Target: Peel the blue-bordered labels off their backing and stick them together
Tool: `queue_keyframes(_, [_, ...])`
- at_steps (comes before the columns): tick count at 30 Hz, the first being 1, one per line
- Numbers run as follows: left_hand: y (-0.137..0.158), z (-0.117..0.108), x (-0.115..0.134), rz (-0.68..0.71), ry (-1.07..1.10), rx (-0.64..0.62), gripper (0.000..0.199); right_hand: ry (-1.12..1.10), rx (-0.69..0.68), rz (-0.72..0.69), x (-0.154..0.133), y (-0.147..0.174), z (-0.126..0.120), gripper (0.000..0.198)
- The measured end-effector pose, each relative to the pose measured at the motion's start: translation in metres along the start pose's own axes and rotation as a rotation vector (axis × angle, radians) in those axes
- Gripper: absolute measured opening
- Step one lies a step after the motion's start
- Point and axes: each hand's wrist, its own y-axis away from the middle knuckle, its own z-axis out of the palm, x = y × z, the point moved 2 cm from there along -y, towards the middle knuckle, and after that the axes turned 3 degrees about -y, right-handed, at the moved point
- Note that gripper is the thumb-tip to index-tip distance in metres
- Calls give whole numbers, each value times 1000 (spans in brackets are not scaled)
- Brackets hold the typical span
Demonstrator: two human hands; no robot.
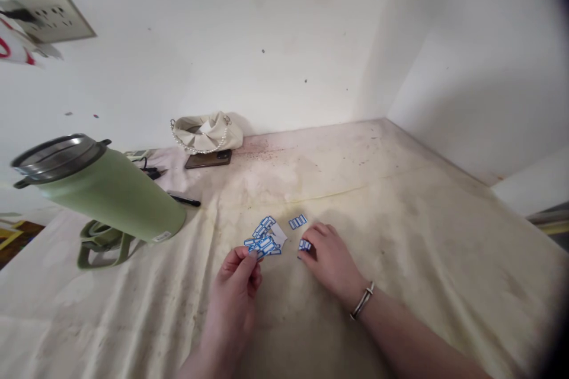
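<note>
Green tumbler (120,189), contents hidden, stands left of a cream bag (207,135); left fingers (247,265) and right fingers (318,237) each pinch blue-edged labels (262,246).

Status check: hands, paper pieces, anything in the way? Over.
Left hand pinching blue-and-white paper pieces. Right hand gripping a smaller piece. Loose piece on the cloth just beyond. Green cup off left, apart from both hands.

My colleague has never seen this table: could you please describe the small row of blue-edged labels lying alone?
From the big green bottle, go right across the tablecloth to the right hand. Just beyond it, slightly left, lies a short row of blue-edged labels. Unlike the overlapping bunch at the left hand and the piece in the right, it lies flat, unheld.
</note>
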Motion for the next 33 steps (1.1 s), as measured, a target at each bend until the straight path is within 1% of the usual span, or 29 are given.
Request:
queue_keyframes(1, [1, 1, 0, -7, -3, -2, 22, -29, -8, 1, 1, 0, -1, 4])
queue_keyframes(2, [1, 1, 0, -13, -9, -5, 22, -68, -15, 1, 2, -1, -2, 5])
queue_keyframes(7, [3, 2, -1, -38, -36, -18, 23, -299, -38, 12, 3, 2, -9, 21])
queue_keyframes(10, [5, 3, -3, -53, -42, -32, 23, -395, -41, 48, 1, 6, -13, 28])
queue_keyframes(15, [7, 4, -6, -53, -70, -60, 21, -483, -24, 137, 1, 8, -15, 25])
queue_keyframes(17, [7, 4, -6, -50, -77, -65, 20, -481, -41, 184, 3, 7, -16, 18])
queue_keyframes(19, [7, 4, -7, -58, -78, -74, 20, -452, -97, 195, 3, 6, -16, 12])
queue_keyframes(21, [7, 4, -8, -64, -78, -81, 19, -405, -132, 149, 3, 6, -18, 17])
queue_keyframes(23, [7, 3, -8, -63, -81, -82, 19, -367, -131, 99, 2, 8, -20, 22])
queue_keyframes(28, [7, 3, -9, -51, -95, -100, 16, -314, -127, 77, 5, 12, -24, 30])
queue_keyframes(30, [7, 2, -10, -42, -113, -103, 16, -281, -102, 117, 7, 12, -27, 26])
queue_keyframes(33, [7, 1, -10, -29, -148, -102, 16, -229, -86, 178, 9, 9, -34, 13])
